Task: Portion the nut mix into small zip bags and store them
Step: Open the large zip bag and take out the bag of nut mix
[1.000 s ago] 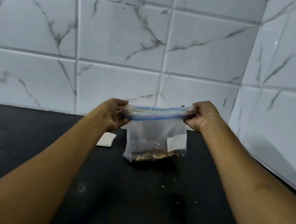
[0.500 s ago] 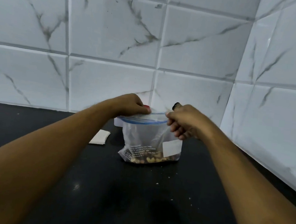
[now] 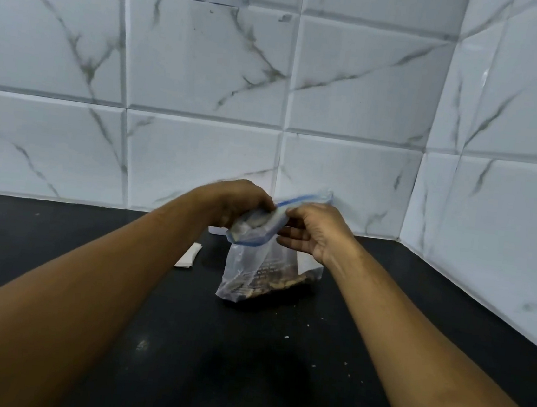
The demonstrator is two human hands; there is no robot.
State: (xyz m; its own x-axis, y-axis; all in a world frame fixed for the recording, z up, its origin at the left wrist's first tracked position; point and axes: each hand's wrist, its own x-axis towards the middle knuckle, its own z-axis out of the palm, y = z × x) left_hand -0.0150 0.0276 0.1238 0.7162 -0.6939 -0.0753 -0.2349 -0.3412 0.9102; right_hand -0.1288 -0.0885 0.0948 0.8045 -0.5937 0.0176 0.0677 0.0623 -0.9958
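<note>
A clear zip bag point(image 3: 255, 268) with a blue seal strip stands on the black counter point(image 3: 243, 366), with a layer of nut mix point(image 3: 272, 285) in its bottom. My left hand point(image 3: 240, 205) grips the left end of the bag's top, fingers curled over the rim. My right hand point(image 3: 312, 229) pinches the seal near the middle, its other fingers pointing left. The bag's top is crumpled and tilted, and its right corner sticks up behind my right hand.
A small folded white paper point(image 3: 188, 256) lies on the counter left of the bag. Part of a white object point(image 3: 216, 230) shows behind my left wrist. Marble-look tiled walls point(image 3: 346, 178) close the back and the right side. Crumbs dot the counter near the bag.
The bag came down from the air onto the counter. My hands moved from the two ends of the seal toward each other, and the top is now bunched and tilted.
</note>
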